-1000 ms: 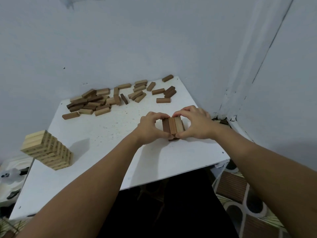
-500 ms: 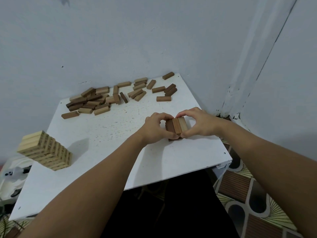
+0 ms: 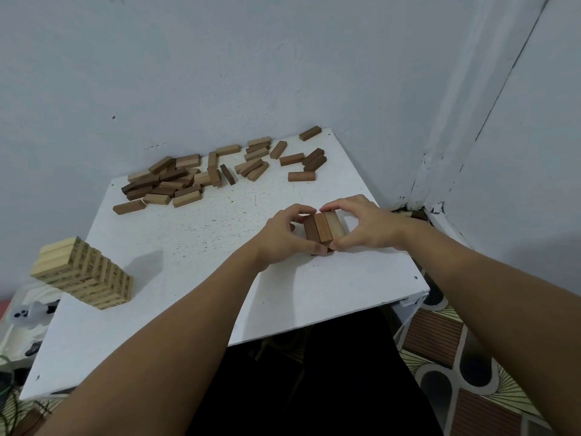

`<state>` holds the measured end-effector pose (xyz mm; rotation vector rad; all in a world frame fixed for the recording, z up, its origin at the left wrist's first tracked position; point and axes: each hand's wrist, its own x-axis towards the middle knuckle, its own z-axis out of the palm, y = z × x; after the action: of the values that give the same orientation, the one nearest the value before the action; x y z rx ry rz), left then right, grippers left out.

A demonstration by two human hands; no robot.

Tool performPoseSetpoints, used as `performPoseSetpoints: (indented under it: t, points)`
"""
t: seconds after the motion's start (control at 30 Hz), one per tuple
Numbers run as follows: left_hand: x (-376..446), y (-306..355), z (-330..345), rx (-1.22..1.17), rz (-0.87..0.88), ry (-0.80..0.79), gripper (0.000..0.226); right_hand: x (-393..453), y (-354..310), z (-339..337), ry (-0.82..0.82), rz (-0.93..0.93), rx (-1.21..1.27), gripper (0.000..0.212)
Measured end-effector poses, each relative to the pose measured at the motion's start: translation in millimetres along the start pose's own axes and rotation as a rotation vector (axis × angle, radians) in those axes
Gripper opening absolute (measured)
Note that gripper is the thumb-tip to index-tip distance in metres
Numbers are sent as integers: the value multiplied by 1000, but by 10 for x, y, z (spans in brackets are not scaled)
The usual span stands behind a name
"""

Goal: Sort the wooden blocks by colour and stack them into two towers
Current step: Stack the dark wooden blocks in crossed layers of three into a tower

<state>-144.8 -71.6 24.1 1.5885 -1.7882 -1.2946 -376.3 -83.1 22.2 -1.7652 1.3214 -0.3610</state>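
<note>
A low stack of brown wooden blocks (image 3: 323,227) stands near the right side of the white table (image 3: 195,243), its top layer three blocks side by side. My left hand (image 3: 286,236) grips the stack from the left, fingers curled over its far edge and thumb at its near corner. My right hand (image 3: 364,226) grips it from the right the same way. A tall tower of pale blocks (image 3: 85,273) stands at the table's left edge. A loose pile of brown blocks (image 3: 176,180) and scattered brown blocks (image 3: 283,158) lie along the far edge by the wall.
Grey walls close in behind and to the right of the table. A patterned floor (image 3: 465,366) shows past the table's right front corner. White objects (image 3: 28,316) sit on the floor at the left.
Both hands have stayed cupped around the brown stack. The view has shifted slightly, with no clear movement of the blocks.
</note>
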Motion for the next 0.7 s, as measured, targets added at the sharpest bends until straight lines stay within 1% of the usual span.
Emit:
performPoseSetpoints:
  t: [0.1, 0.17, 0.33, 0.47, 0.6, 0.7]
  points:
    - [-27, -71, -32, -24, -18, -47, 104, -47, 93, 62, 23, -24, 96, 84]
    - [-31, -110, -67, -7, -31, -65, 110, -67, 151, 107, 45, -34, 130, 88]
    - [-5, -205, -116, -91, -27, -69, 94, -71, 222, 103, 33, -30, 279, 88]
    - [26, -215, -115, -119, 14, -79, 79, -41, 262, 98, 11, -50, 257, 81]
    - [29, -192, -102, -145, 9, -78, 71, -47, 260, 98, 15, -56, 282, 73]
    - [37, -196, -104, -155, 10, -87, 70, -33, 265, 113, 34, -58, 271, 70]
